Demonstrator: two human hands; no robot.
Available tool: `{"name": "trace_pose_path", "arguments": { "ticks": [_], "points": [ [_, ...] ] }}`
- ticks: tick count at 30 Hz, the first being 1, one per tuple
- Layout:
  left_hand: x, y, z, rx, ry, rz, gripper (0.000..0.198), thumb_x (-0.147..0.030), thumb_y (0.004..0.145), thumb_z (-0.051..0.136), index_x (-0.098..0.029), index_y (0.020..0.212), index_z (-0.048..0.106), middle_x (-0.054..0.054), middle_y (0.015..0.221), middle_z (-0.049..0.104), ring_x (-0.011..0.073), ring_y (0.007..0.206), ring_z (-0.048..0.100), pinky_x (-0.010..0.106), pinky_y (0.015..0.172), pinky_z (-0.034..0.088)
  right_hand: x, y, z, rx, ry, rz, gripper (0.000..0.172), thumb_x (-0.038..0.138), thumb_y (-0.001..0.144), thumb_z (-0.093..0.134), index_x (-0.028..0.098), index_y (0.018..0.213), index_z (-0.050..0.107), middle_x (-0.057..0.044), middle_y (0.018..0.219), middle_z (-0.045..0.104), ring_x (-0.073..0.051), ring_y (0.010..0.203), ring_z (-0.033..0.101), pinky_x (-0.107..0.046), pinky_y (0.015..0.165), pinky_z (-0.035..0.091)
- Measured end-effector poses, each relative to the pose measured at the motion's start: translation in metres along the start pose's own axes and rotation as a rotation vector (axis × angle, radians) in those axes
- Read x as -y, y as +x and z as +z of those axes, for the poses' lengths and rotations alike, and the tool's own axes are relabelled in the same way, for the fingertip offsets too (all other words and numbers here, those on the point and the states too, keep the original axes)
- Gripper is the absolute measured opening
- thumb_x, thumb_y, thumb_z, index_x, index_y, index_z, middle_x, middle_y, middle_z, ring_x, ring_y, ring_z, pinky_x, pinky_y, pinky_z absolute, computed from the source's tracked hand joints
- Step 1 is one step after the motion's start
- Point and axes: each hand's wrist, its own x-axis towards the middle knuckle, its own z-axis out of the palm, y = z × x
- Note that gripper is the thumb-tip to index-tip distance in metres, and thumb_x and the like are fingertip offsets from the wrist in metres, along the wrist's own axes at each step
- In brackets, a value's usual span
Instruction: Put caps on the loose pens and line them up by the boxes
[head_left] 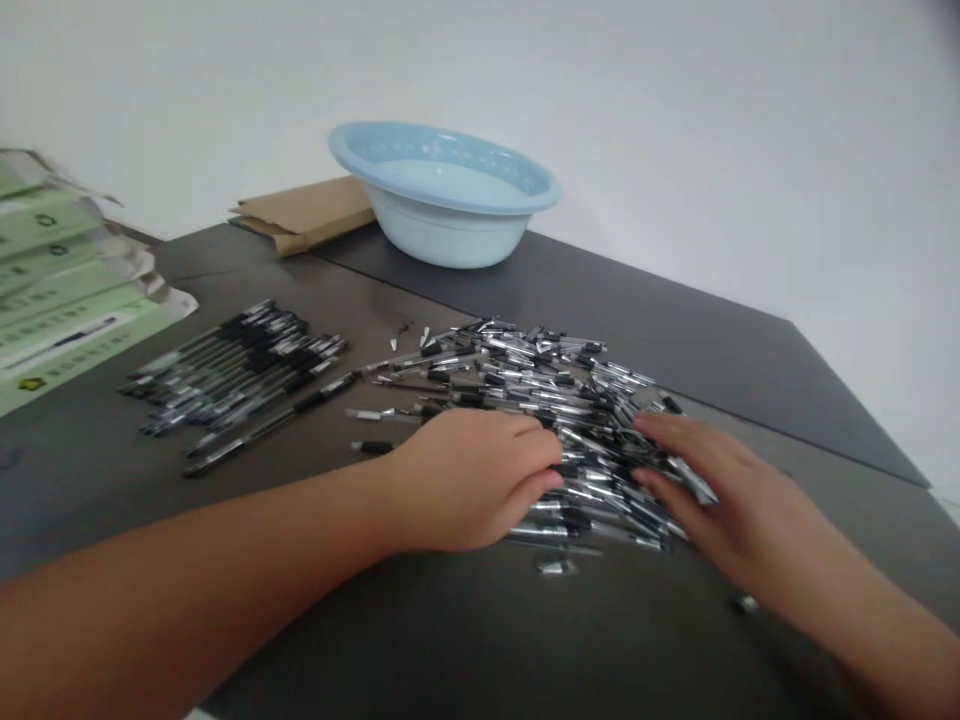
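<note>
A wide heap of pen parts [517, 390], clear barrels with black grips and silvery pieces, lies on the dark table in front of me. My left hand [480, 480] is over the near left side of the heap, fingers curled in; whatever they may hold is hidden. At the heap's right edge my right hand [727, 495] has thumb and fingers around a few pen parts [690, 478], a silvery end sticking out towards the palm. Left of the heap, assembled-looking black pens [240, 365] lie side by side in a bunch.
A light blue basin [450, 230] stands at the back beside a flat brown paper bag [315, 210]. Green pen boxes [67, 330] are stacked at the left. Loose small pieces lie near the heap, and a white wall [675, 120] rises behind the table [480, 640].
</note>
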Motion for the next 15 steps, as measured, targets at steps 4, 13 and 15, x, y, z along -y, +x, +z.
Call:
{"name": "trace_pose_path", "arguments": {
  "ticks": [4,13,15],
  "points": [
    [-0.005,-0.004,0.004,-0.026,-0.029,0.069,0.021,-0.034,0.104,0.052,-0.02,0.097,0.065,0.003,0.092,0.071,0.0195,0.078,0.066,0.034,0.062,0.045,0.001,0.033,0.006,0.035,-0.035,-0.064,0.039,0.032,0.104,0.055,0.023,0.141,0.063,-0.014,0.143,0.068,-0.034,0.131,0.065,-0.057,0.11,0.055],
    [-0.008,-0.009,0.009,-0.15,-0.042,0.176,0.029,-0.039,0.099,0.054,-0.021,0.078,0.063,0.003,0.072,0.071,0.0191,0.063,0.065,0.036,0.051,0.037,0.037,0.162,0.045,0.255,0.182,-0.068,0.029,0.031,0.104,0.056,0.027,0.129,0.071,-0.006,0.124,0.078,-0.026,0.108,0.076,-0.043,0.093,0.062],
    [-0.007,-0.008,0.013,-0.167,-0.062,0.206,0.036,-0.047,0.103,0.052,-0.022,0.08,0.065,0.003,0.073,0.072,0.0198,0.065,0.067,0.037,0.051,0.038,0.048,0.188,0.063,0.32,0.114,-0.141,0.03,0.026,0.105,0.054,0.024,0.129,0.072,-0.008,0.125,0.078,-0.027,0.111,0.074,-0.042,0.096,0.059]
  ]
}}
